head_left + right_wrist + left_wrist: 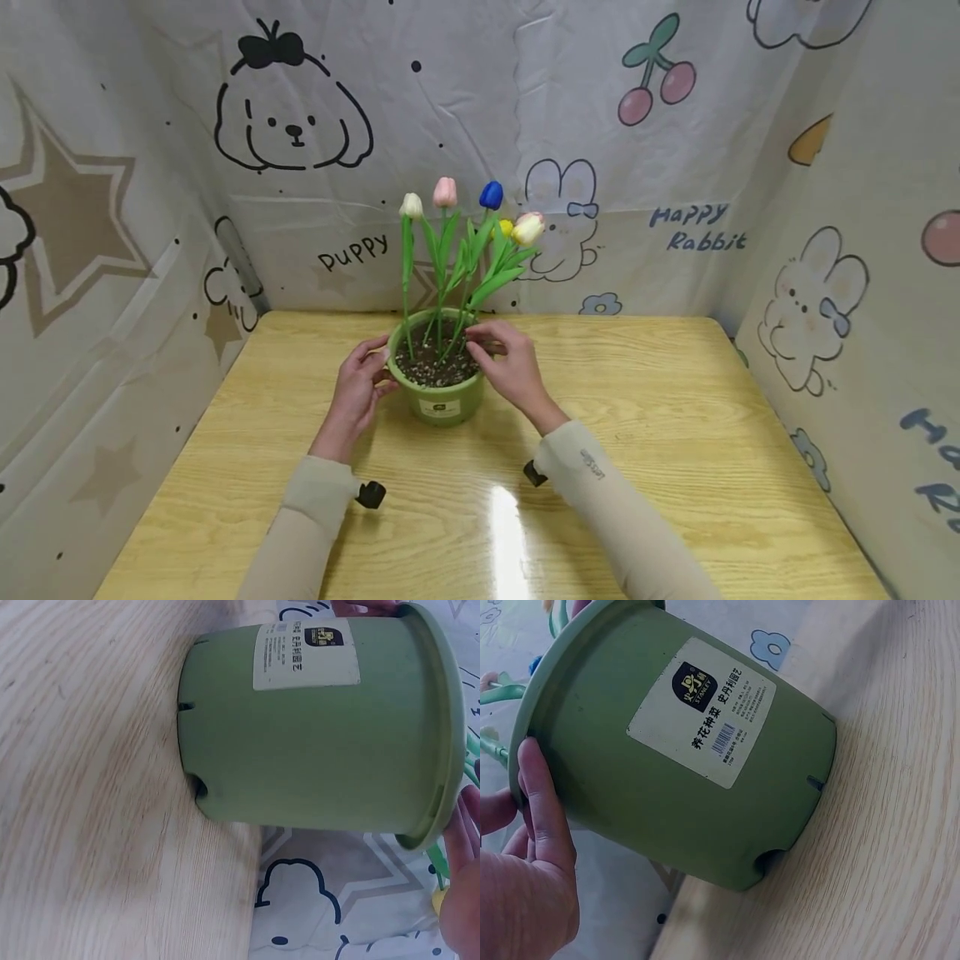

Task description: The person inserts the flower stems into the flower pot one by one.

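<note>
A green flower pot (447,408) filled with dark, speckled soil (431,367) stands upright on the table. Several tulips rise from it: white (411,206), pink (445,192), blue (491,196), yellow (506,227) and a pink-edged white tulip (529,228). My left hand (358,392) holds the pot by its left rim, and the left wrist view shows its fingers (544,799) against the rim. At the right rim, my right hand (510,362) has its thumb and index finger close together round a tulip stem just above the soil. Its fingertips are partly hidden in the right wrist view.
A wooden table (645,433) bears the pot near its back edge. Printed cloth (360,75) hangs behind and along both sides. The pot carries a white label (705,712) on its front.
</note>
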`<state>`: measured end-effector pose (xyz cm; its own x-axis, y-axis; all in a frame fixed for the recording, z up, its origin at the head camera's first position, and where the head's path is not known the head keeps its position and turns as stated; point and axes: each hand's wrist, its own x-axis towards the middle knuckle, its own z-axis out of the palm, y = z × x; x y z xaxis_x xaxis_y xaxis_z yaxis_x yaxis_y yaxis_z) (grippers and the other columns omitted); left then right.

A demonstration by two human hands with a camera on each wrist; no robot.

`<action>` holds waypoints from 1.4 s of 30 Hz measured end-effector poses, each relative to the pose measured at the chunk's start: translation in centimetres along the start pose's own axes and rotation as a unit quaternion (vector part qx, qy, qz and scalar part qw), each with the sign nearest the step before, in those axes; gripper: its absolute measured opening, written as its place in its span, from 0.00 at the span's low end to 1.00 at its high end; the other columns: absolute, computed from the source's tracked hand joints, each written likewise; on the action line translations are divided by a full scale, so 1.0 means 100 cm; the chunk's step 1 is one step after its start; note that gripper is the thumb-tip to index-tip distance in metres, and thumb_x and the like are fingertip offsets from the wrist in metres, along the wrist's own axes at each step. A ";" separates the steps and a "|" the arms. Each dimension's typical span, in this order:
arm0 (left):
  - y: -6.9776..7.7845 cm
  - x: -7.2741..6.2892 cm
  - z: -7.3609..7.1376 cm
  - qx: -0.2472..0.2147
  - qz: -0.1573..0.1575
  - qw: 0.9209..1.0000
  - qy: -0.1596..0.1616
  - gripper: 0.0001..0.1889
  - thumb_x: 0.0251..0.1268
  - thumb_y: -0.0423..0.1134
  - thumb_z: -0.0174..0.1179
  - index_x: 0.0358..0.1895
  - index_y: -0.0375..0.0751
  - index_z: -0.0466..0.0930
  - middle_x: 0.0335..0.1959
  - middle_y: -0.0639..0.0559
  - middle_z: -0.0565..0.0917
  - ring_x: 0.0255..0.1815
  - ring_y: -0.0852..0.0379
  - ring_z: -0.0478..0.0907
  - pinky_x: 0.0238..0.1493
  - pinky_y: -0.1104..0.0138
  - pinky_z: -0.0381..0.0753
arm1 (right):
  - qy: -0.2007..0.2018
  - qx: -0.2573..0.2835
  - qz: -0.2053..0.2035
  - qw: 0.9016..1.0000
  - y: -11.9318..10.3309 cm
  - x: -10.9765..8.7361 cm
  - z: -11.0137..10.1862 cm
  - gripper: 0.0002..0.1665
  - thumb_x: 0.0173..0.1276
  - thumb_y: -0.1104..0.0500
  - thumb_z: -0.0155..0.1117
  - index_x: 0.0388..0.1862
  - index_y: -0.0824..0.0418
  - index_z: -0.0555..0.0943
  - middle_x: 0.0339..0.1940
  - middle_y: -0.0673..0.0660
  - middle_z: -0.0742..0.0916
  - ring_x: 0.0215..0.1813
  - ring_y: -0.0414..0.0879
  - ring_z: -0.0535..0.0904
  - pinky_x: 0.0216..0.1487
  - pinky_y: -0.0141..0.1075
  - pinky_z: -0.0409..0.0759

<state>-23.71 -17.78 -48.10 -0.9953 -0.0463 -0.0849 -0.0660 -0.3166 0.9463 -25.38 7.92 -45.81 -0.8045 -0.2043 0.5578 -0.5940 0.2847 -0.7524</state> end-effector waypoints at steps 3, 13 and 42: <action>0.001 0.000 -0.001 0.020 0.004 1.000 -0.008 0.20 0.82 0.35 0.52 0.71 0.34 0.68 0.34 0.58 0.80 0.27 0.62 0.79 0.30 0.72 0.85 | 0.003 0.006 -0.002 1.000 0.000 -0.003 -0.006 0.13 0.73 0.65 0.68 0.53 0.68 0.85 0.50 0.61 0.88 0.52 0.54 0.88 0.52 0.37 0.90; 0.004 -0.003 -0.006 0.134 0.017 0.991 -0.022 0.24 0.83 0.46 0.53 0.73 0.40 0.70 0.39 0.57 0.80 0.29 0.60 0.83 0.34 0.66 0.90 | 0.004 0.003 0.015 1.000 0.006 -0.013 -0.032 0.13 0.73 0.65 0.69 0.54 0.65 0.85 0.51 0.63 0.88 0.53 0.56 0.88 0.53 0.42 0.90; 0.047 -0.007 -0.128 0.743 0.144 0.642 -0.126 0.38 0.80 0.61 0.50 0.84 0.48 0.53 0.83 0.37 0.56 0.82 0.30 0.52 0.80 0.33 0.45 | -0.228 -0.331 0.167 0.901 0.047 -0.078 -0.216 0.43 0.81 0.43 0.56 0.86 0.55 0.53 0.80 0.71 0.65 0.78 0.74 0.60 0.71 0.74 0.63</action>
<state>-22.44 -31.38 -47.57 -0.9490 0.3131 0.0369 0.3144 0.9318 0.1812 -21.81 31.06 -46.11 -0.9456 -0.3245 0.0244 -0.3074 0.8660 -0.3943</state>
